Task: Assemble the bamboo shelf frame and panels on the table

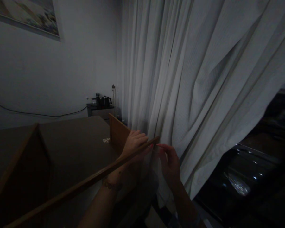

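Observation:
A long narrow wooden board runs diagonally from the lower left to the middle of the head view. My left hand reaches behind this board near its far end, fingers bent and closed against the wood, partly hidden by it. Close to that end, my right hand holds its thumb and forefinger together in a pinch. A thin, faint object shows by the right fingertips, too dark and small to name. Beyond my left hand stands a second wooden panel, joined or close to the board; the dimness hides which.
Another upright wooden panel rises at left from a broad brown surface. White curtains hang close on my right, beside dark glass. A small black stand holds a dark kettle at the back.

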Motion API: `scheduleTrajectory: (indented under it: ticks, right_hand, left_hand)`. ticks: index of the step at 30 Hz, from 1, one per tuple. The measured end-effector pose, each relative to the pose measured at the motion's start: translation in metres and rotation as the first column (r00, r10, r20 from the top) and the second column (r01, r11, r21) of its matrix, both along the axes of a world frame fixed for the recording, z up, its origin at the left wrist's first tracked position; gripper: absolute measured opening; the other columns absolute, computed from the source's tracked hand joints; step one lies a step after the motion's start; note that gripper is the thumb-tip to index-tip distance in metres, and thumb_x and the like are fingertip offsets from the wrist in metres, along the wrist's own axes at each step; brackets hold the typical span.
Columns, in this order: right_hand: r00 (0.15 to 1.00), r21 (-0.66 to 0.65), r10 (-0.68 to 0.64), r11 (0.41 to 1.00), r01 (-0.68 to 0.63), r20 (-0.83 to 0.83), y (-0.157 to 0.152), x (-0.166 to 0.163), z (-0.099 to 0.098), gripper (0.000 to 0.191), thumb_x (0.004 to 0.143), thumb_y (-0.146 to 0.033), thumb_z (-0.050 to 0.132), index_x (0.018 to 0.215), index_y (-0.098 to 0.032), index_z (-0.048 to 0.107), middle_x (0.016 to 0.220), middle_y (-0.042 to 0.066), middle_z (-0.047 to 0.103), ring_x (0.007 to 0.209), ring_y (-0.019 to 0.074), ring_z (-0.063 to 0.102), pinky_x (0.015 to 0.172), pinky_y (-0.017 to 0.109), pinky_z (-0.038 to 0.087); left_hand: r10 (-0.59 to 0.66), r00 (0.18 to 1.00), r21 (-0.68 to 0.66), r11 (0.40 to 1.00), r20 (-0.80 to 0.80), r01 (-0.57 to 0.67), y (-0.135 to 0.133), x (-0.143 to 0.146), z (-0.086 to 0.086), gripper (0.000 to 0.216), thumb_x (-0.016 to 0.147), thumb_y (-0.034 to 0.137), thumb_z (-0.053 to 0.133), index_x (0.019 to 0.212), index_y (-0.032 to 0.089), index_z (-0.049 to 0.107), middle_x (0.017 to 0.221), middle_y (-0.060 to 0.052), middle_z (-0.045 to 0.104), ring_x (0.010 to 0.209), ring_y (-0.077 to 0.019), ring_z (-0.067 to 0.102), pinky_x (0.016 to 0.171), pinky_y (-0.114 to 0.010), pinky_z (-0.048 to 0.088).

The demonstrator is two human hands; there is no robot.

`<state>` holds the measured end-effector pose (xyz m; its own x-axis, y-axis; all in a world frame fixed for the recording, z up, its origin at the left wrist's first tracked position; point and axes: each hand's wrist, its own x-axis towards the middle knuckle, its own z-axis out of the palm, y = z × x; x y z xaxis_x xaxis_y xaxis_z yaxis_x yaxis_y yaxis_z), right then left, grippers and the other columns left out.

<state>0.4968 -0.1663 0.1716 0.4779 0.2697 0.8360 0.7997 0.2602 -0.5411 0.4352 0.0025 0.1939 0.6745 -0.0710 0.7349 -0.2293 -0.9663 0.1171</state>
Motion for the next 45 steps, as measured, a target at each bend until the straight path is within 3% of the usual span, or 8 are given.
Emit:
scheduleTrajectory:
  ticks: [4, 11, 13, 19, 30, 38, 42, 45]
  right_hand:
    - [0.942, -0.005, -0.139, 0.989, 0.148, 0.306, -0.009, 0.013, -0.006, 0.01, 0.091, -0.024, 0.063, 0.1, -0.027, 0.068, 0.085, 0.0, 0.065, 0.078, 0.0148, 0.061, 0.07, 0.027, 0.05]
    - [0.872, 0.026, -0.188, 0.98, 0.198, 0.451, -0.012, 0.018, -0.003, 0.011, 0.088, -0.019, 0.068, 0.096, -0.026, 0.068, 0.082, 0.0, 0.067, 0.073, 0.0156, 0.061, 0.067, 0.029, 0.049]
    - [0.895, 0.007, -0.166, 0.984, 0.179, 0.414, -0.01, 0.015, -0.003, 0.005, 0.089, -0.02, 0.067, 0.087, -0.024, 0.066, 0.079, 0.0, 0.067, 0.071, 0.0156, 0.06, 0.067, 0.03, 0.047]
    - [0.972, -0.087, -0.175, 0.978, 0.19, 0.158, -0.005, -0.004, -0.007, 0.027, 0.092, -0.028, 0.06, 0.067, -0.02, 0.054, 0.062, -0.003, 0.054, 0.059, 0.0128, 0.051, 0.06, 0.026, 0.04]
    - [0.963, -0.157, -0.082, 0.987, 0.042, -0.257, 0.004, -0.028, -0.005, 0.041, 0.095, -0.046, 0.049, 0.063, -0.019, 0.05, 0.055, -0.004, 0.045, 0.053, 0.0108, 0.044, 0.05, 0.021, 0.035]
    - [0.967, -0.193, -0.013, 0.98, -0.037, -0.254, 0.002, -0.019, -0.007, 0.038, 0.096, -0.047, 0.049, 0.07, -0.019, 0.054, 0.062, -0.003, 0.051, 0.059, 0.0116, 0.048, 0.056, 0.022, 0.038]
    - [0.979, -0.083, 0.017, 0.996, -0.034, -0.201, 0.003, -0.014, -0.008, 0.018, 0.095, -0.039, 0.055, 0.098, -0.022, 0.06, 0.085, 0.001, 0.063, 0.075, 0.0142, 0.057, 0.066, 0.023, 0.045]
    - [0.992, -0.045, 0.051, 0.997, -0.056, -0.117, 0.003, -0.01, -0.01, 0.012, 0.093, -0.034, 0.059, 0.091, -0.023, 0.062, 0.084, 0.001, 0.063, 0.078, 0.0149, 0.06, 0.07, 0.025, 0.048]
  left_hand:
    - [0.013, 1.0, 0.013, 1.0, 0.015, -0.013, -0.002, 0.0, 0.003, 0.031, 0.09, 0.04, 0.052, 0.067, 0.019, 0.053, 0.067, 0.0, 0.054, 0.069, -0.0167, 0.046, 0.068, -0.032, 0.032]
    - [0.019, 0.999, 0.012, 1.0, 0.031, -0.019, -0.001, 0.002, 0.0, 0.032, 0.09, 0.041, 0.052, 0.066, 0.019, 0.053, 0.067, 0.0, 0.055, 0.069, -0.0165, 0.046, 0.068, -0.032, 0.031]
    - [0.012, 1.0, 0.0, 1.0, 0.019, -0.012, 0.0, 0.001, -0.001, 0.032, 0.091, 0.04, 0.051, 0.067, 0.019, 0.054, 0.068, 0.0, 0.054, 0.069, -0.0163, 0.046, 0.068, -0.031, 0.032]
    - [-0.001, 0.999, 0.007, 1.0, 0.036, 0.001, -0.001, 0.0, 0.001, 0.029, 0.089, 0.038, 0.053, 0.067, 0.019, 0.051, 0.067, 0.001, 0.053, 0.067, -0.0159, 0.045, 0.069, -0.032, 0.032]
    - [0.004, 1.0, 0.0, 1.0, -0.013, -0.004, -0.003, -0.002, 0.007, 0.027, 0.084, 0.037, 0.055, 0.064, 0.019, 0.049, 0.067, 0.0, 0.054, 0.068, -0.0166, 0.046, 0.068, -0.032, 0.033]
    - [0.007, 1.0, 0.007, 1.0, 0.01, -0.007, -0.002, 0.001, 0.006, 0.037, 0.087, 0.047, 0.054, 0.064, 0.019, 0.051, 0.067, -0.001, 0.055, 0.068, -0.0166, 0.046, 0.068, -0.032, 0.032]
    - [0.013, 1.0, 0.009, 1.0, -0.019, -0.012, 0.001, 0.001, 0.002, 0.034, 0.087, 0.047, 0.056, 0.067, 0.019, 0.054, 0.069, -0.001, 0.056, 0.071, -0.0171, 0.047, 0.069, -0.032, 0.032]
    - [0.011, 1.0, 0.004, 1.0, -0.028, -0.011, 0.001, 0.0, 0.001, 0.032, 0.089, 0.045, 0.054, 0.068, 0.02, 0.055, 0.069, 0.0, 0.055, 0.073, -0.0172, 0.048, 0.07, -0.032, 0.033]
